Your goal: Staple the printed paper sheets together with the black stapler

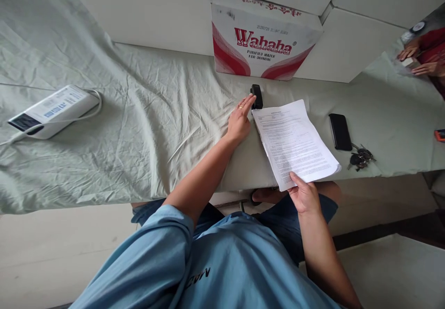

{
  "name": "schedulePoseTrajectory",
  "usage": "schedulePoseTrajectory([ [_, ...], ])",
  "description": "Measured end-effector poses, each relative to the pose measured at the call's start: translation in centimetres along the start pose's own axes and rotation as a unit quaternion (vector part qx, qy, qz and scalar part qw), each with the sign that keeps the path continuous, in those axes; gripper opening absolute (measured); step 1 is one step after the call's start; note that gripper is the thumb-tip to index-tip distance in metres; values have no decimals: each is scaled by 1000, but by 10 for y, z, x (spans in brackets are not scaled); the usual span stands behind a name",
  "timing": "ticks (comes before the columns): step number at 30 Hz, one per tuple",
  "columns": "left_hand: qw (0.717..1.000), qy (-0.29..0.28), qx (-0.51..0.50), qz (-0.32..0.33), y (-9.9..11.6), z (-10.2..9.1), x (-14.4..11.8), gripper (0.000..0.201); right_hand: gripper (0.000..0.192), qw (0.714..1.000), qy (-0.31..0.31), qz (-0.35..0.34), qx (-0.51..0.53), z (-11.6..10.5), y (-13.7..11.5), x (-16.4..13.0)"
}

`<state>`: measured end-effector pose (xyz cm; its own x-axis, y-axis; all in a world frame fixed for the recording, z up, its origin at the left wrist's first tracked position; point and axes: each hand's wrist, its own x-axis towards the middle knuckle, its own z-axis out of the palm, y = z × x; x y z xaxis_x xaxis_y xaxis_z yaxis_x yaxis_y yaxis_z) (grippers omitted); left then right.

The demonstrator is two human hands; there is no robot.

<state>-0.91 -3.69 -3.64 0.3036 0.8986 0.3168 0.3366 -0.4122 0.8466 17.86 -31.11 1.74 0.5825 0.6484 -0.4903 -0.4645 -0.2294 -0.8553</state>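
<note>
Gripping the near edge of a stack of printed paper sheets (295, 142), the right hand (305, 195) has its thumb on top of the sheets and the fingers curled underneath; that edge sticks out past the tabletop (146, 128) rim, over the person's lap. Left hand (239, 121) lies flat and open on the cloth, palm down, fingers straight, holding nothing; a ring shows on one finger. Its fingertips sit just beside a small black device (257, 96), touching or nearly so, cannot tell which. The device stands just past the far left corner of the sheets. Sheets lie slightly fanned, angled with the far end toward the cardboard box (264, 40), a white and red carton printed "Wahaha purified water for drinking" that rests against the wall at the back of the tabletop. Right of the sheets, apart from them: a black phone (340, 131) lying face down or screen off, and just beside it a bunch of keys (361, 158). Tabletop is covered with a wrinkled pale green cloth. Far left on the cloth: a white power bank (52, 111) with a white cable looped around it. Top right corner: another person's hands (417, 59) with a red sleeve, well apart from the rest. Person wears a light blue shirt and dark shorts.
</note>
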Motion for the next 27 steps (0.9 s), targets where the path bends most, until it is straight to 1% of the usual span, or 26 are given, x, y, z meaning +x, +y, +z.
schedulePoseTrajectory([
  [3, 998, -36, 41, -18, 12, 0, -1, 92, 71, 1000, -4, -11, -7, 1, 3, 1],
  [8, 995, -57, 76, -39, 24, -4, -5, 92, 74, 1000, -4, -5, -10, 5, 7, -1],
  [12, 991, -62, 106, -61, 33, -4, -8, 85, 74, 1000, 6, 4, -4, 11, 9, -5],
  [16, 986, -56, 142, -64, 39, -1, -11, 84, 78, 1000, 5, -2, 9, 17, 12, -8],
  [19, 985, -58, 149, -61, 39, -1, -13, 86, 82, 1000, -4, 3, -5, 19, 12, -12],
  [21, 987, -60, 136, -57, 36, -2, -13, 86, 84, 1000, -17, 0, -19, 17, 14, -17],
  [24, 995, -36, 85, -38, 28, -6, -12, 82, 84, 1000, -16, -7, -26, 5, 23, -28],
  [26, 999, 6, 30, -32, 22, -10, -11, 75, 83, 1000, 8, -2, -22, -5, 33, -38],
  [27, 999, 33, -2, -43, 21, -12, -12, 66, 82, 1000, 24, -1, -18, -9, 39, -43],
])
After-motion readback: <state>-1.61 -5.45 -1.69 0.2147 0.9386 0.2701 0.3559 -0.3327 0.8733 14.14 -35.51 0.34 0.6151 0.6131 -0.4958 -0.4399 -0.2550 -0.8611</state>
